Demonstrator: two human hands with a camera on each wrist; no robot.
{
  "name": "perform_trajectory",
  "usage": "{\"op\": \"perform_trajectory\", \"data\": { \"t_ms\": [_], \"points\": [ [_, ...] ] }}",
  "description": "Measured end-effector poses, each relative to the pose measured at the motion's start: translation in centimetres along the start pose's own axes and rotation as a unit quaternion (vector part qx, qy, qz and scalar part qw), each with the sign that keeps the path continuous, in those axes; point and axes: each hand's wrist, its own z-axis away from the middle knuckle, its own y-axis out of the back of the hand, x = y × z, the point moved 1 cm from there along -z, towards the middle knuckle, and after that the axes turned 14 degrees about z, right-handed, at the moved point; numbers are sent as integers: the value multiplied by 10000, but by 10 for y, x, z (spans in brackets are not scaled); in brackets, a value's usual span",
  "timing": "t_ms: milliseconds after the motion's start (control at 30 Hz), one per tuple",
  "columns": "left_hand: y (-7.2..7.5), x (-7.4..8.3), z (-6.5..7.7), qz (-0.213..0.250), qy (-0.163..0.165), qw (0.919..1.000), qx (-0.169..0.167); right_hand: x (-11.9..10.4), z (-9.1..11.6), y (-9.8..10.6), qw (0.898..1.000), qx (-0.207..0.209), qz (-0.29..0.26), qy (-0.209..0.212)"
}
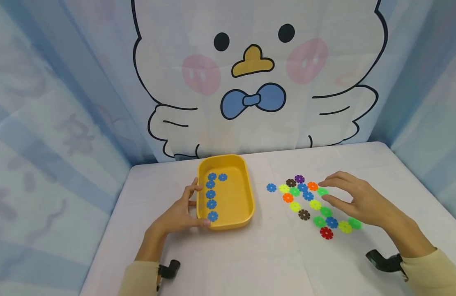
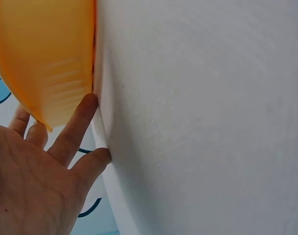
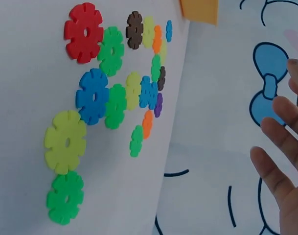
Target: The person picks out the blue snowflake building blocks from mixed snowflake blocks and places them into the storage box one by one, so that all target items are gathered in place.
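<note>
My left hand point(image 1: 178, 216) is at the left side of a yellow tray point(image 1: 235, 193), its spread fingers touching the outer wall and the thumb at the near left corner. In the left wrist view, fairly straight fingers point(image 2: 75, 129) lie by the tray's side point(image 2: 43, 49). Several blue snowflake discs point(image 1: 211, 204) line the tray's left part. My right hand point(image 1: 361, 199) hovers over the right part of the scattered discs, thumb and fingers apart, holding nothing. Its fingertips come near an orange disc point(image 1: 312, 186) and a green disc point(image 1: 322, 191).
On the white table point(image 1: 242, 263), several loose discs lie right of the tray, including a red disc point(image 1: 326, 233), a purple disc point(image 1: 299, 179) and a brown disc point(image 1: 304, 214). One blue disc point(image 1: 271, 187) lies apart, nearer the tray. A cartoon-printed curtain point(image 1: 250, 135) stands behind.
</note>
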Motion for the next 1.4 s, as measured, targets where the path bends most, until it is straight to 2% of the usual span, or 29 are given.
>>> {"op": "perform_trajectory", "data": {
  "t_ms": [200,533,733,933,1167,1267,1400],
  "points": [
    [1,-3,1,40,-14,10000,-31,9,11,5,9997,199,-6,-126],
    [0,-1,-2,18,-89,9999,-49,18,28,2,9984,207,163,-505],
    [1,-1,-1,33,-52,10000,-43,20,37,-7,9963,-186,205,-812],
    [1,-1,1,22,-79,10000,-19,24,45,-17,9934,-613,-51,-968],
    [1,-2,2,94,-71,9999,-13,21,54,-22,9818,-1316,-97,-1363],
    [1,-3,1,96,-74,9999,-40,20,59,-21,9791,-1487,-117,-1386],
    [1,-3,0,74,-120,9999,-46,22,63,-23,9808,-1524,-214,-1202]
  ]
}}
